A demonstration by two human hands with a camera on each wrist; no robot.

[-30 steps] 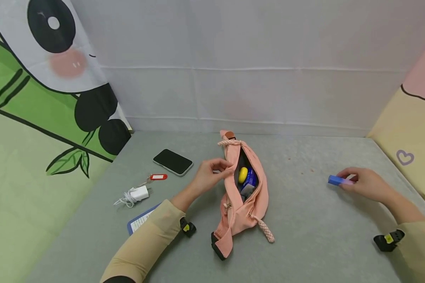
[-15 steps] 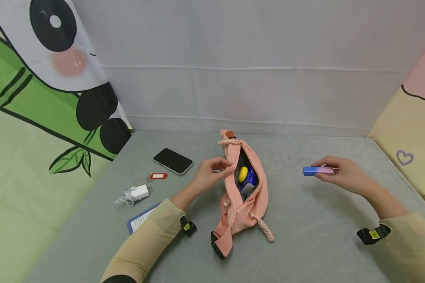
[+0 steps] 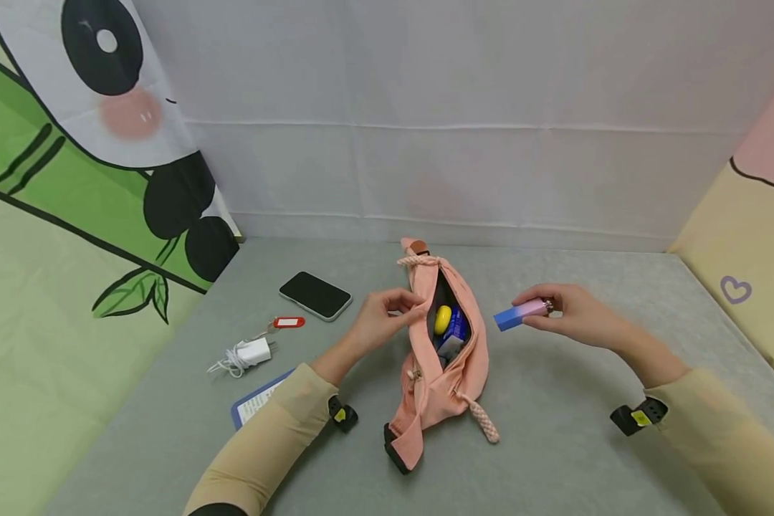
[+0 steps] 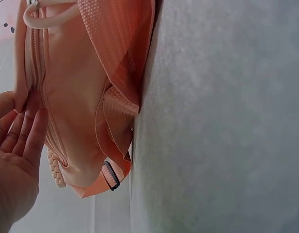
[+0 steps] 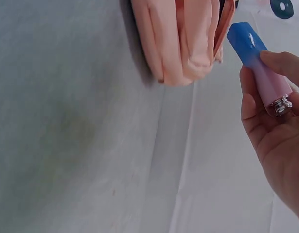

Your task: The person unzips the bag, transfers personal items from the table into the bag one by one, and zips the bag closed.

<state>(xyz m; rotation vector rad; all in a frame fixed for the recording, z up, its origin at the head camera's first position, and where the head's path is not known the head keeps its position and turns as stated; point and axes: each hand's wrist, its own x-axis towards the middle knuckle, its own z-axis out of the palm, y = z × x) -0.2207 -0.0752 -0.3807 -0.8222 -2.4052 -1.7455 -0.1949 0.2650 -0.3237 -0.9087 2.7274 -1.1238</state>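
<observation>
A pink sling bag [image 3: 474,365] lies unzipped in the middle of the table, its opening facing up. Inside show a yellow rounded item [image 3: 442,319] and a blue-and-white packet [image 3: 452,334]. My left hand [image 3: 387,319] pinches the left edge of the opening between thumb and fingers; the left wrist view shows the zipper [image 4: 36,58] just beside the fingers. To the right of the bag, my right hand [image 3: 577,315] holds a faceted blue-to-pink tube [image 3: 519,314] above the table. Its blue end points at the bag, and a small metal fitting [image 5: 280,105] shows at its pink end.
Left of the bag lie a phone [image 3: 316,295], a red key tag [image 3: 288,322], a white charger [image 3: 253,353] with its cable wound up, and a blue-edged card [image 3: 248,407] partly under the left sleeve. A pale cloth wall [image 3: 458,179] stands behind the table.
My right hand has carried the blue-to-pink tube leftward from the table's right side to close beside the bag. The left hand and the bag have stayed put.
</observation>
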